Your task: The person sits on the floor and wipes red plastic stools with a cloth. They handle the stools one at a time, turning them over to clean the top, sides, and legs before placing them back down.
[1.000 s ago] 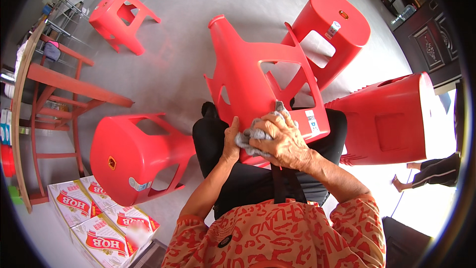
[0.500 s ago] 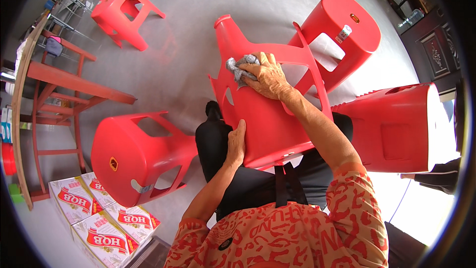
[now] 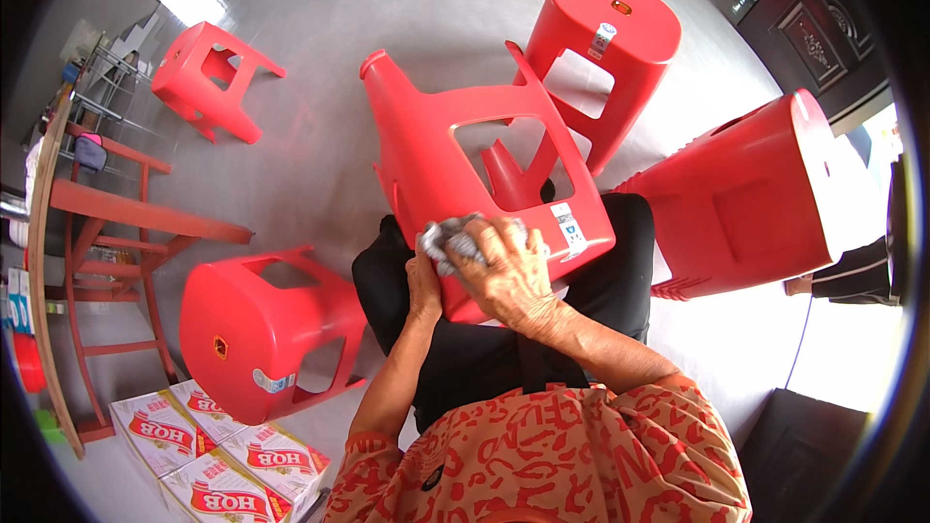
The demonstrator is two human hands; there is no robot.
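A red plastic stool (image 3: 407, 126) lies on its side across my lap, its legs pointing away from me and its seat end close to my body. My right hand (image 3: 509, 276) presses a crumpled grey cloth (image 3: 443, 244) onto the stool's side, near the left edge of the seat end. My left hand (image 3: 423, 283) grips that left edge just beside the cloth; some of its fingers are hidden behind the stool. A small white-and-blue sticker (image 3: 567, 225) shows right of my right hand, below a large side opening.
An upright red stool (image 3: 620, 34) stands ahead, right. A stack of red stools (image 3: 741, 199) lies at the right. A tipped red stool (image 3: 228, 295) is at the left, above white-and-red cartons (image 3: 218, 479). Farther off are another stool (image 3: 184, 73) and a wooden table (image 3: 145, 208).
My right hand has drawn the cloth from near the stool's legs toward its seat end. The stool has turned, bringing a stickered side with a large opening into sight.
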